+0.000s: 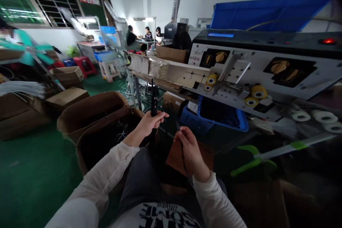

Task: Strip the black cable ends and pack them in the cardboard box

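Observation:
My left hand [148, 124] grips a black cable near its end, and that end [154, 98] stands upright above my fingers. My right hand [191, 151] pinches a thin black cable [183, 158] that hangs down past a brown cardboard sheet [189, 158] on my lap. The two hands are apart, and I cannot tell whether both hold the same cable. A wire-feeding machine with yellow rollers [258, 92] stands to my right, beyond reach of neither hand's grip.
A blue crate [221, 114] sits below the machine. Open cardboard boxes [92, 114] stand to my left on the green floor, with a bundle of white wires [22, 89] beyond them. Green-handled shears [253, 160] lie at right. Three seated people [144, 35] work far back.

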`<state>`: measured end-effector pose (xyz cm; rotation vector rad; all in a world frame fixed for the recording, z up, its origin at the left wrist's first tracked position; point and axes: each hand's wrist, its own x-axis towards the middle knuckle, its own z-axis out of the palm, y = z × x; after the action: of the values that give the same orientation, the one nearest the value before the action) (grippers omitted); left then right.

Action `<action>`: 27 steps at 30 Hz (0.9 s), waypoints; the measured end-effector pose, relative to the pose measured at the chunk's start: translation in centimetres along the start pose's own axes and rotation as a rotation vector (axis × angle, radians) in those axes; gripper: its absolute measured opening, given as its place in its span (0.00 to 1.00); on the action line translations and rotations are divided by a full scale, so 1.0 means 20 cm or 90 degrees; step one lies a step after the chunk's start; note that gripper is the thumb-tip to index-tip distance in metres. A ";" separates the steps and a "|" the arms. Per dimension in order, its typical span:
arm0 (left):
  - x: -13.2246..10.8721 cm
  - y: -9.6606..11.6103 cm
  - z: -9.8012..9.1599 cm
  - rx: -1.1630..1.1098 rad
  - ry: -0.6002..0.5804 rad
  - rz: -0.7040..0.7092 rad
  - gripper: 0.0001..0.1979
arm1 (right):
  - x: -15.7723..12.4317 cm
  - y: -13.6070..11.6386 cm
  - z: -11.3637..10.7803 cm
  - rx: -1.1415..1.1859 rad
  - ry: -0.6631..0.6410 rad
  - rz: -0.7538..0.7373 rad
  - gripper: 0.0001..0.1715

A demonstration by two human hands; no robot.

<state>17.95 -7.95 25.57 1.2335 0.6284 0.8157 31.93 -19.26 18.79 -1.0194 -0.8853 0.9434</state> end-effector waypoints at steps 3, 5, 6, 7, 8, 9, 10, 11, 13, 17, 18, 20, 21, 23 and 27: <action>0.00 0.03 0.02 -0.005 -0.002 0.032 0.17 | -0.03 -0.01 0.06 -0.025 -0.011 -0.009 0.11; 0.00 0.04 0.02 0.001 -0.011 0.048 0.16 | -0.04 -0.01 0.08 -0.041 -0.009 -0.019 0.10; 0.00 0.04 0.02 0.008 -0.013 0.053 0.16 | -0.04 -0.01 0.08 -0.050 -0.008 -0.022 0.10; 0.00 0.05 0.02 0.016 -0.013 0.058 0.16 | -0.05 -0.01 0.08 -0.059 -0.009 -0.026 0.09; -0.01 0.05 0.02 0.024 -0.012 0.064 0.16 | -0.05 -0.01 0.08 -0.069 -0.013 -0.029 0.09; -0.01 0.06 0.02 0.031 -0.012 0.071 0.16 | -0.05 -0.02 0.09 -0.079 -0.016 -0.030 0.10; -0.02 0.06 0.02 0.036 -0.013 0.077 0.16 | -0.05 -0.02 0.09 -0.087 -0.020 -0.031 0.10; -0.02 0.07 0.02 0.041 -0.014 0.080 0.16 | -0.05 -0.03 0.09 -0.093 -0.021 -0.031 0.10; -0.03 0.08 0.02 0.047 -0.016 0.081 0.16 | -0.05 -0.03 0.09 -0.102 -0.021 -0.034 0.10; -0.04 0.10 0.04 0.048 -0.010 0.081 0.16 | -0.04 -0.03 0.10 -0.125 -0.035 -0.054 0.08; -0.04 0.11 0.04 0.048 -0.009 0.083 0.16 | -0.03 -0.03 0.10 -0.129 -0.037 -0.056 0.08; -0.04 0.13 0.05 0.053 -0.010 0.086 0.16 | -0.02 -0.03 0.10 -0.135 -0.035 -0.058 0.08; -0.04 0.13 0.05 0.057 -0.012 0.091 0.16 | -0.01 -0.03 0.10 -0.139 -0.033 -0.061 0.09; -0.04 0.15 0.05 0.067 -0.017 0.099 0.16 | 0.00 -0.04 0.10 -0.153 -0.033 -0.068 0.09; -0.02 0.17 0.04 0.092 -0.018 0.114 0.16 | 0.02 -0.07 0.11 -0.176 -0.042 -0.080 0.10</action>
<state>17.72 -8.37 29.09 1.4464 0.5681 0.9122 30.42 -18.55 20.72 -1.1581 -1.1438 0.7652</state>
